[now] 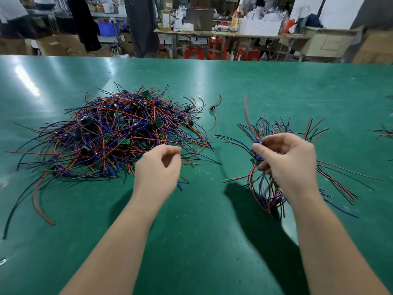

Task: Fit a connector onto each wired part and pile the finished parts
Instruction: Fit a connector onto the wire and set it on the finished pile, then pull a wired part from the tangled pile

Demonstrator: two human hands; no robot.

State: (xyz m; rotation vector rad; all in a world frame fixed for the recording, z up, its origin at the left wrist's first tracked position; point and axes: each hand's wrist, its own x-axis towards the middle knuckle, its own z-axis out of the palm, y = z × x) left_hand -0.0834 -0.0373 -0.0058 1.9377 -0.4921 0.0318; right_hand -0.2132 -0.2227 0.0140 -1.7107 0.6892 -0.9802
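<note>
Green bench point(212, 241) spreads before you, cluttered workshop behind. Your right hand point(291, 165) has its grip clamped on a bundle of wired parts point(257, 145), wires fanning outward. Your left hand point(158, 169) curls, thumb meeting forefinger; whether that grip pinches anything cannot be told. A loose pile point(119, 130) lies just beyond it.

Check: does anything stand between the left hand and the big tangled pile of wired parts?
Nothing visible does. The left hand is at the near right edge of the pile, fingertips over its outlying wires. The right hand, gripping a separate bundle, is off to the side, apart from that path.
</note>
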